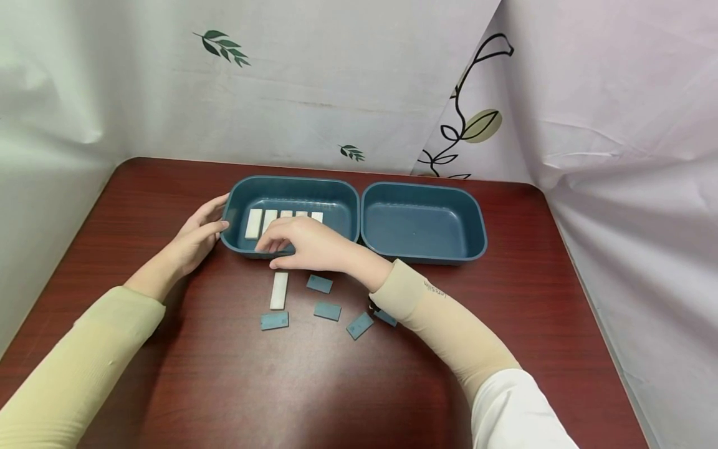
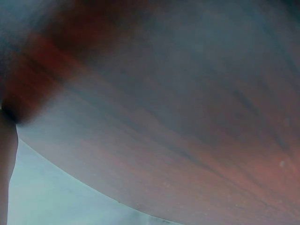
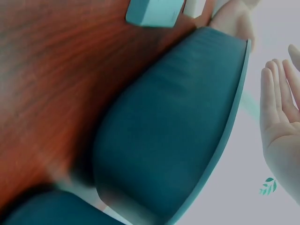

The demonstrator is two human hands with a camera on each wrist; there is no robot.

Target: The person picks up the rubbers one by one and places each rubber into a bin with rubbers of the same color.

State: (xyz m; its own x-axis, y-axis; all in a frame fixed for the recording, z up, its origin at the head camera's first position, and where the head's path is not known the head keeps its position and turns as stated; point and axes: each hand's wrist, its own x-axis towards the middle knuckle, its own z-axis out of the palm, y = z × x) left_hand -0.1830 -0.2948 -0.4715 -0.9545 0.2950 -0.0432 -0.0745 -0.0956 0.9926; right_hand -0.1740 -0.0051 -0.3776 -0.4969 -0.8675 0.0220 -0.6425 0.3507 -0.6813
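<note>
My left hand rests against the left end of a blue plastic bin, its thumb at the rim. Several white rectangular blocks stand in a row inside that bin, some partly hidden by my right hand. This right hand hovers over the bin's front edge with fingers loosely bent. In the right wrist view its fingers look extended, with nothing seen between them. Just in front of the bin, a white block lies on the table near a blue block.
A second blue bin, with nothing inside, adjoins the first on the right. More blue blocks lie scattered in front, one partly under the right sleeve. White cloth hangs behind the dark red table.
</note>
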